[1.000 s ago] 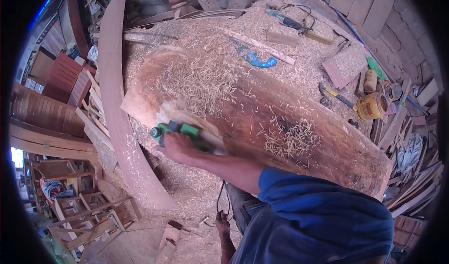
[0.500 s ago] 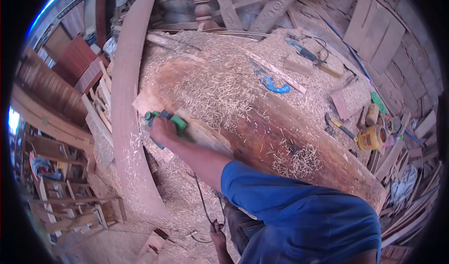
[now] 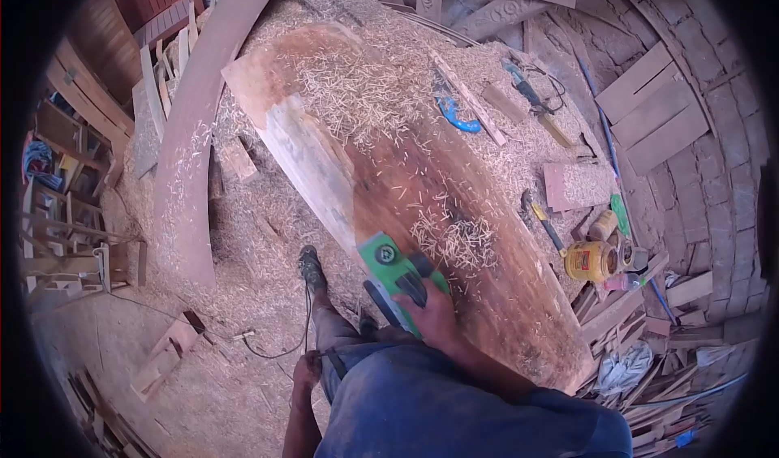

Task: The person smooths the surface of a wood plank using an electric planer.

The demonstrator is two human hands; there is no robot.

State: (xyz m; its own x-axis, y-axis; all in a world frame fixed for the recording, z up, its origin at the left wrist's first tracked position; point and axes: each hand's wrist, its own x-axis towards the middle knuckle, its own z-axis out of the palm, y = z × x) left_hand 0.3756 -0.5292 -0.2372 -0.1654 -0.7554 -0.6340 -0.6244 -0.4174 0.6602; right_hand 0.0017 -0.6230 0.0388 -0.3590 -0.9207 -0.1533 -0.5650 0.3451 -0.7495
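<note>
A green electric planer (image 3: 389,265) rests on the near edge of a wide wooden slab (image 3: 503,271), and my right hand (image 3: 434,312) is wrapped round its rear handle. Lower down on the left, my left hand (image 3: 307,370) is closed on a black cord (image 3: 307,320) beside my leg. Curly shavings (image 3: 454,235) are scattered over the reddish wood. A paler, freshly surfaced strip (image 3: 304,162) runs along the slab's left edge, ahead of the planer.
A long curved board (image 3: 191,141) lies left of the slab. To the right are a yellow jar (image 3: 591,261), a hammer (image 3: 548,224), a blue curved object (image 3: 458,116), and a power tool (image 3: 527,89). Stacked wood lies at lower right; shavings cover the floor.
The planer, with my right hand on it, has moved back along the slab towards my body. The view has shifted and turned. My left hand still grips the cord.
</note>
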